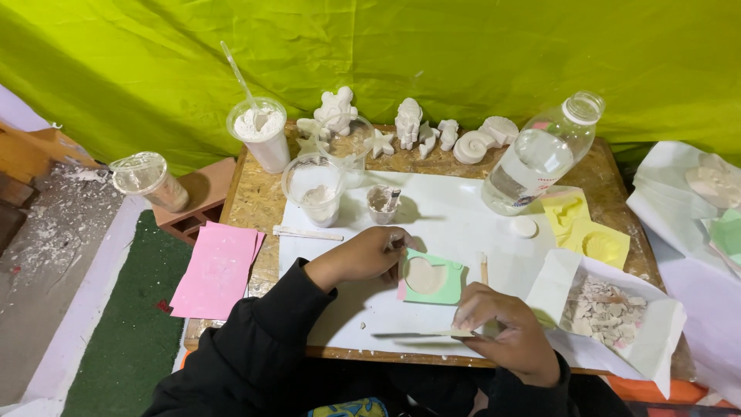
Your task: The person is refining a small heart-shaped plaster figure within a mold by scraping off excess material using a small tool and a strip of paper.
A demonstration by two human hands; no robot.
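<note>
My left hand [369,255] rests on the white sheet [448,224], fingers curled against the left edge of a green square mould [450,290] filled with pale plaster. My right hand [503,323] lies near the table's front edge, pinching a thin flat blade [409,334] that points left along the sheet. A wooden stick [484,269] lies just right of the mould.
Plastic cups of white powder and plaster [261,133] [315,188], a small cup [381,203], white plaster figures [409,122], a clear bottle [540,154], yellow moulds [602,244], a bag of plaster chips [606,310], pink sheets [218,268] at left.
</note>
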